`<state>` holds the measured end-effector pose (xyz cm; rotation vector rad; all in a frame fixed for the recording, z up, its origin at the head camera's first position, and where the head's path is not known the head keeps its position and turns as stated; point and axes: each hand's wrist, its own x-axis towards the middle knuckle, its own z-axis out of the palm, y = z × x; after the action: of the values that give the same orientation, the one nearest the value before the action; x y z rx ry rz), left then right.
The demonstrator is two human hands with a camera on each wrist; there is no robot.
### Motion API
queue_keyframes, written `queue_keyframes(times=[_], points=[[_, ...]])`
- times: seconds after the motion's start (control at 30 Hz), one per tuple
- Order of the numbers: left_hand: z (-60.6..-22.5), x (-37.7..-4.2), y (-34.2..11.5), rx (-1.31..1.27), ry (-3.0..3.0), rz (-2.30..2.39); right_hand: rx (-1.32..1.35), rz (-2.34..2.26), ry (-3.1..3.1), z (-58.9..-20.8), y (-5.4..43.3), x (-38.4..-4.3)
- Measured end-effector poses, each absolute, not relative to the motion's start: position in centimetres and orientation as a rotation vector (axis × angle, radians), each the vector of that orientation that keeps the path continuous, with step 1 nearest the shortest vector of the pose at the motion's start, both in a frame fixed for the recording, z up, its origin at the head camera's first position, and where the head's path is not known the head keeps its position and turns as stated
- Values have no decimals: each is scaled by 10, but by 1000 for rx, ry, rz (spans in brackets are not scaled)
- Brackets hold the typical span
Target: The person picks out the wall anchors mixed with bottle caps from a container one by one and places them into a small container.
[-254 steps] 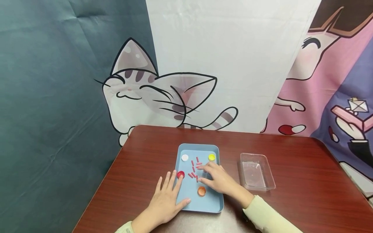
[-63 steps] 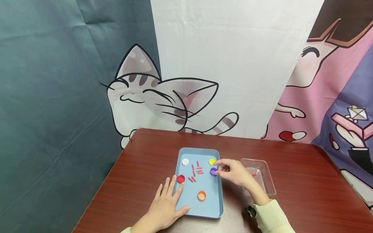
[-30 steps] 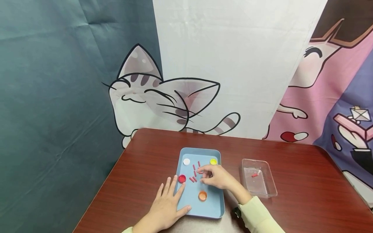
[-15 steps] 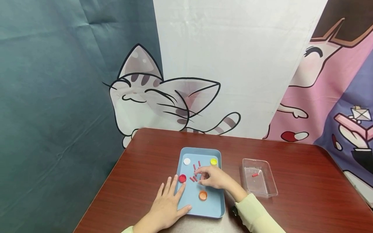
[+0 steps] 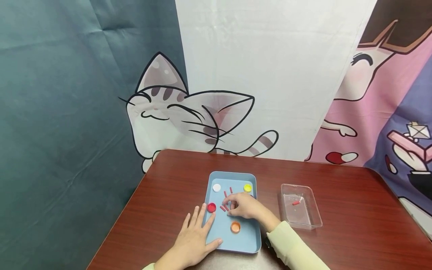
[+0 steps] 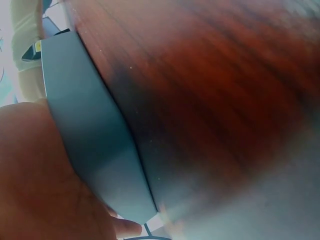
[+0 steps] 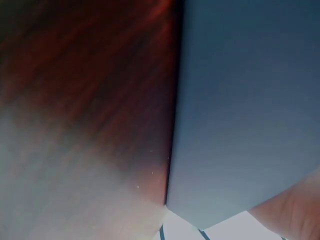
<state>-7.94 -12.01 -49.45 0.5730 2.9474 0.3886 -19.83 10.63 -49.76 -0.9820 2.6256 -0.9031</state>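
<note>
A blue tray (image 5: 233, 243) holds several small red sticks near its middle. My right hand (image 5: 244, 205) is over them, index fingertip and thumb bent and apart, with one red stick (image 5: 227, 207) between the tips. A second red stick (image 5: 222, 208) lies just left of it. Flat and spread, my left hand (image 5: 190, 238) rests against the tray's left side, thumb over the rim, fingertips close to a red cap (image 5: 211, 207). In the left wrist view the tray's outer wall (image 6: 95, 115) runs beside the palm. The right wrist view shows mostly tray wall (image 7: 240, 110).
In the tray stand a white cap (image 5: 216, 188), a yellow cap (image 5: 248, 188) and an orange cap (image 5: 235, 227). Right of the tray is a clear plastic box (image 5: 301, 221) with one red stick (image 5: 296, 203) inside. A printed cloth (image 5: 287, 75) hangs behind the brown table (image 5: 162, 180).
A red stick now lies in the clear box, bare 8.5 s ago. My right hand left the purple cap, now hidden, and slid left and nearer over the sticks. My left hand stays put.
</note>
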Motion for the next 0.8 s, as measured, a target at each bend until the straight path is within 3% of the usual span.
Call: queue_keyframes(times=[0.8], points=[[-495, -81, -120, 573, 2945, 385, -1020, -785, 2673, -501, 102, -205]])
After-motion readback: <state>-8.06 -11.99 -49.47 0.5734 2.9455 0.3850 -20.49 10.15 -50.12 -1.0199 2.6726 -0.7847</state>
